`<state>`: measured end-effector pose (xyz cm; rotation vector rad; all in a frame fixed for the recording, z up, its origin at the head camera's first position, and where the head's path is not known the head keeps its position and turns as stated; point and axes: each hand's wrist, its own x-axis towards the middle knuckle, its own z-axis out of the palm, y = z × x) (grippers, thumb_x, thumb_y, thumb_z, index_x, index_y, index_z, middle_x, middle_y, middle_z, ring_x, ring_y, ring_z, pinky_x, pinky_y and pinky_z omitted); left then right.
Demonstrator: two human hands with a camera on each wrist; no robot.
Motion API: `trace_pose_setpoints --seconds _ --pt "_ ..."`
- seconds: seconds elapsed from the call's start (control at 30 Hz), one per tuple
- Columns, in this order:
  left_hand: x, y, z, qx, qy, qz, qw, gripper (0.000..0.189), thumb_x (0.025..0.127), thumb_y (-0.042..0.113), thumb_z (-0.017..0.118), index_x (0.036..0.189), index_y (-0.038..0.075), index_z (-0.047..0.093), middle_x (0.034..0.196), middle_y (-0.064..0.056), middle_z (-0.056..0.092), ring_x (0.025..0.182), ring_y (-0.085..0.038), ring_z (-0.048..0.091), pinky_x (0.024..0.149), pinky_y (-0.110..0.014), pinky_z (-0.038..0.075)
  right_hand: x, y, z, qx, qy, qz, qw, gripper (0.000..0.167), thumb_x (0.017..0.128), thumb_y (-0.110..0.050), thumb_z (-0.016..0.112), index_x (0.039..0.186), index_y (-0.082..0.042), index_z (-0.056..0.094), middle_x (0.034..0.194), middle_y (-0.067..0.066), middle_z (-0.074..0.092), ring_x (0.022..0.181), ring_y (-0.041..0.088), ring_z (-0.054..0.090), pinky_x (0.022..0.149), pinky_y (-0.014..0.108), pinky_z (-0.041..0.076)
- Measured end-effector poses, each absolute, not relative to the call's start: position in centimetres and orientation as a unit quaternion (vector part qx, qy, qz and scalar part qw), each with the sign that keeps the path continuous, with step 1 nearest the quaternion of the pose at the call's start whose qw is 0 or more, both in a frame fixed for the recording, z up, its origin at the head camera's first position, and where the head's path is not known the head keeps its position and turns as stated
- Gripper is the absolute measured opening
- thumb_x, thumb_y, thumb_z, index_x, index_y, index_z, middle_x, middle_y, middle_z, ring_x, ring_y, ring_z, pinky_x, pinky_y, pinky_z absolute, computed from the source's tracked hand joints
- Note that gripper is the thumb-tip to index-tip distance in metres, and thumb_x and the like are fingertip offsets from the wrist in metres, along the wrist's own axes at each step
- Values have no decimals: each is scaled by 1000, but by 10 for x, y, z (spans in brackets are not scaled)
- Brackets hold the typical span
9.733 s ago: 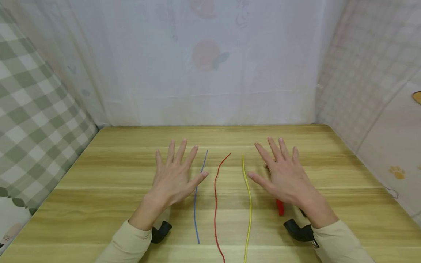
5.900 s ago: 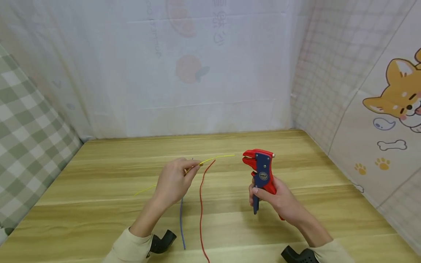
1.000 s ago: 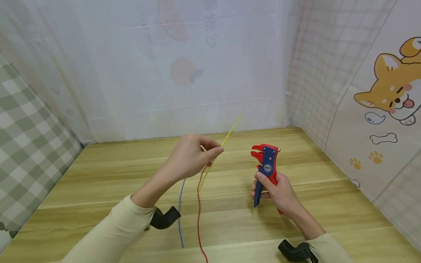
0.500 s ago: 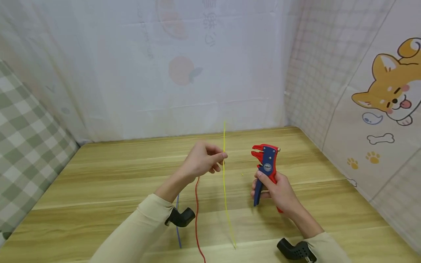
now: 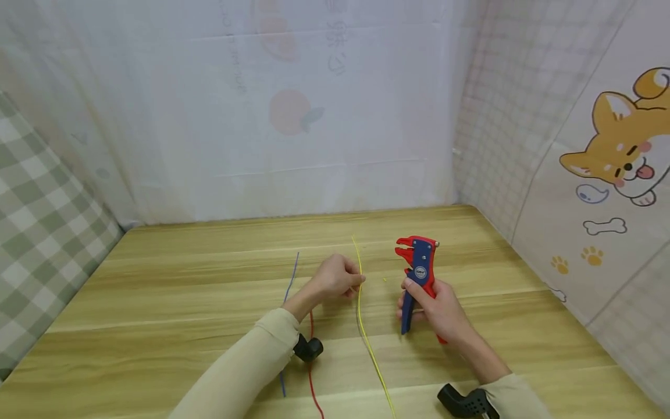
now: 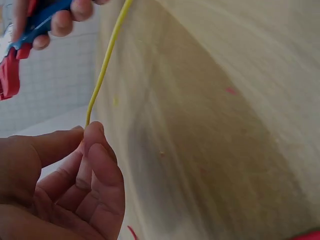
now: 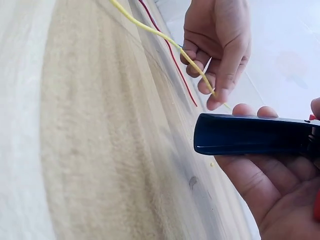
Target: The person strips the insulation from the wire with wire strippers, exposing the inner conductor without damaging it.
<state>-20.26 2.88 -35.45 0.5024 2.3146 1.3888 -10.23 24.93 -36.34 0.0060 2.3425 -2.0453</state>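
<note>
My left hand pinches a yellow wire between thumb and index finger, low over the wooden table. The wire runs lengthwise, its far end past the fingers and its near part reaching the bottom of the head view. In the left wrist view the yellow wire rises from the fingertips. My right hand grips a red and blue wire stripper by its handles, its jaws pointing left and apart. The right wrist view shows the stripper's dark blue handle across the fingers.
A blue wire and a red wire lie left of the yellow one, partly hidden under my left arm. A tiny yellow offcut sits between the hands. Cloth-covered walls border the table's back and sides.
Both hands began spread and bare; they took up the yellow wire and stripper. A yellow offcut appeared on the table. Lately my left hand turned the wire lengthwise and lowered it.
</note>
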Motion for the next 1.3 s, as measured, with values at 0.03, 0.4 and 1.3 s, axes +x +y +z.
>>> trace_pose_setpoints --seconds 0.03,0.4,1.3 --pt "-203 29 -357 183 833 486 193 26 101 7 69 78 -5 73 57 0 60 50 -9 56 52 -20 48 -102 249 -363 3 754 -656 18 44 113 -26 53 127 16 48 90 13 68 78 25 78 76 39 66" --pt "-203 41 -369 162 851 462 190 23 96 2 71 74 -1 71 54 -1 60 45 -7 57 47 -23 55 -102 246 -366 26 755 -655 34 46 112 -28 54 131 14 48 93 15 69 80 24 77 79 37 66" --pt "-199 23 -352 166 921 340 97 27 100 21 72 77 7 77 53 5 61 47 -7 57 61 -22 47 -103 245 -369 26 751 -658 43 47 112 -30 54 129 14 49 92 16 69 77 25 76 75 38 66"
